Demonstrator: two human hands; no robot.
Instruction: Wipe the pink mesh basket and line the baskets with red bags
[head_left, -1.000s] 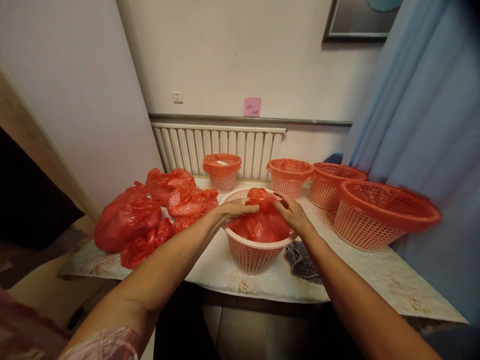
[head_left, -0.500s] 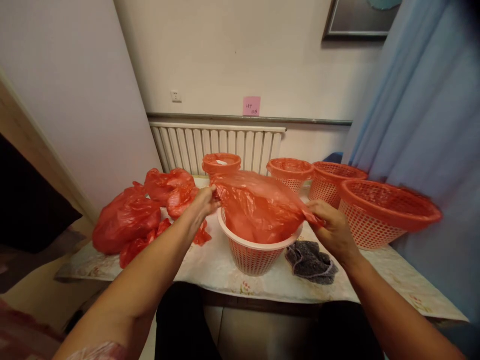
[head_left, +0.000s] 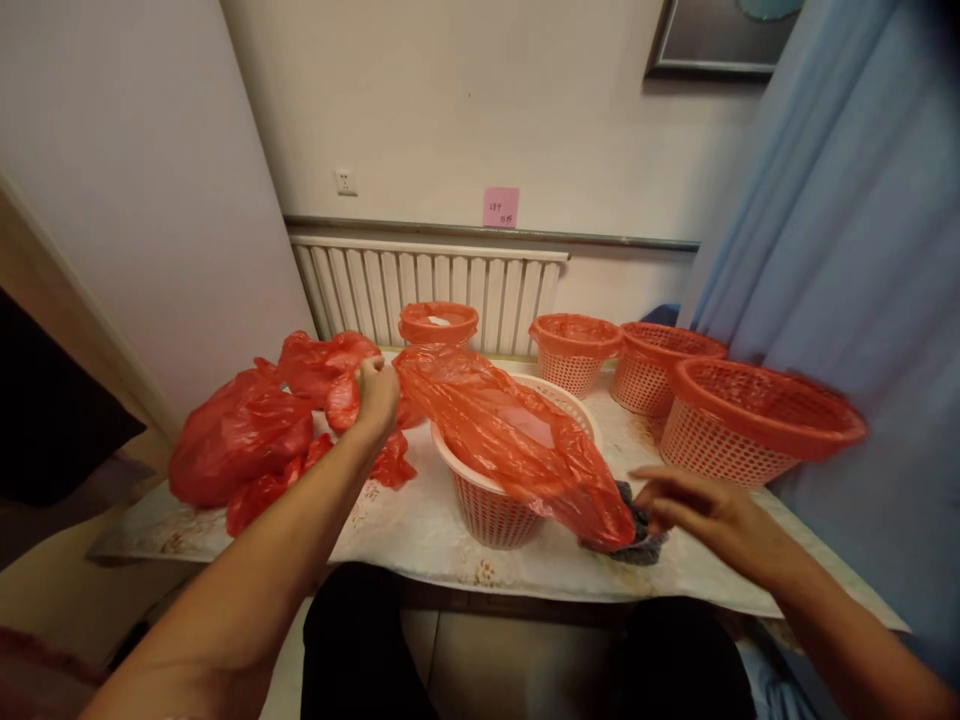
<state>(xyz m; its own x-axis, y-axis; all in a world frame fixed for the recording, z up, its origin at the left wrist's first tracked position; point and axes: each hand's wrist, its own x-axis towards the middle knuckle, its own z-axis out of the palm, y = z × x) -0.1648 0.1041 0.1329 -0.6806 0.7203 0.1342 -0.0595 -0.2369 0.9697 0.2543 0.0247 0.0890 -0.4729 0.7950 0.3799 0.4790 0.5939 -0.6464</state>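
A thin red plastic bag [head_left: 510,430] lies slantwise across the mouth of a white-rimmed, perforated plastic basket [head_left: 495,510]. My left hand [head_left: 379,395] is closed at the bag's upper left corner, its fingertips partly hidden. The bag's other end droops over the basket's right side onto a dark grey cloth [head_left: 641,545], covering most of it. Just right of that end, my right hand [head_left: 709,510] is apart from the bag, fingers spread and holding nothing.
Several baskets lined with red bags stand behind and to the right, including a small one [head_left: 439,322] and a large one [head_left: 750,430]. Filled red bags [head_left: 244,435] are heaped left on the cloth-covered table [head_left: 427,540]. A radiator [head_left: 420,275] and a blue curtain [head_left: 847,240] border it.
My right hand has let go of the bag and moved right and down. The bag's right end has dropped over the rim onto the cloth. My left hand has moved left.
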